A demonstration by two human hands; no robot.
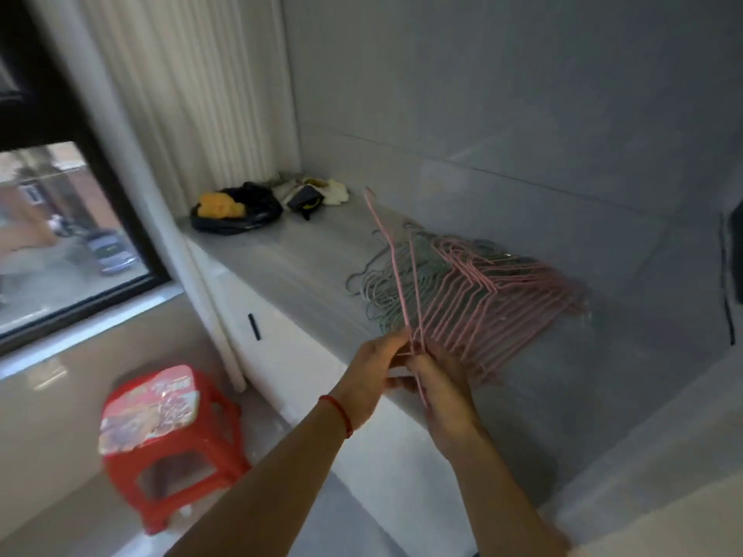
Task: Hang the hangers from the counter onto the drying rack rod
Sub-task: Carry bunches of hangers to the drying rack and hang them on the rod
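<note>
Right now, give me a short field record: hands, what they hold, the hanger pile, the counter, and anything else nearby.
left hand: pinches the lifted pink hangers at their lower end
right hand: grips the same hangers just below
lifted pink hangers: raised, tilted up and away from the pile
hanger pile: pink and green, lying fanned on the counter
counter: pale grey top
far end: black bag with something yellow on it
floor: red stool
drying rack rod: not in view

Red stool [169, 440] on floor — black bag [237, 219], cloths [321, 190] by the window [60, 219]
</note>
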